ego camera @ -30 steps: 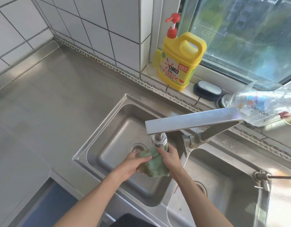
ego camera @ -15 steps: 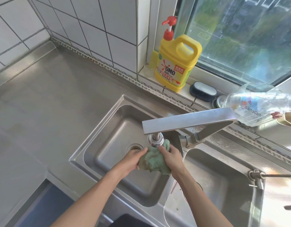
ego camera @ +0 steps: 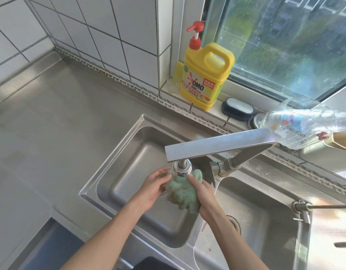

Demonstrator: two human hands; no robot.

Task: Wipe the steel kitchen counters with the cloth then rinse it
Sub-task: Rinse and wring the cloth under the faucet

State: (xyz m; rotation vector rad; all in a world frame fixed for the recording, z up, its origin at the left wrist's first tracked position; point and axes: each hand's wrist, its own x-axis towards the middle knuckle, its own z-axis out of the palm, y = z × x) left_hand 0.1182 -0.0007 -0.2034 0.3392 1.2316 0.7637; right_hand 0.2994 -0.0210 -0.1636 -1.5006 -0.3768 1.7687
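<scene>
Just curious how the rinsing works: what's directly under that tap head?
Under the tap head is the bunched green cloth, held by the left hand and right hand over the left sink basin. The cloth and hands cover the drain; no water stream is discernible.

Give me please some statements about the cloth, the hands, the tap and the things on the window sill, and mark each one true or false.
1. Both hands hold the green cloth under the tap. True: left hand, right hand.
2. The cloth is over the right basin. False: it is over the left basin.
3. A yellow soap bottle stands on the window sill. True.
4. The soap bottle has a blue pump. False: the pump is red.
5. The cloth lies spread flat on the counter. False: it is bunched between the hands.
</scene>
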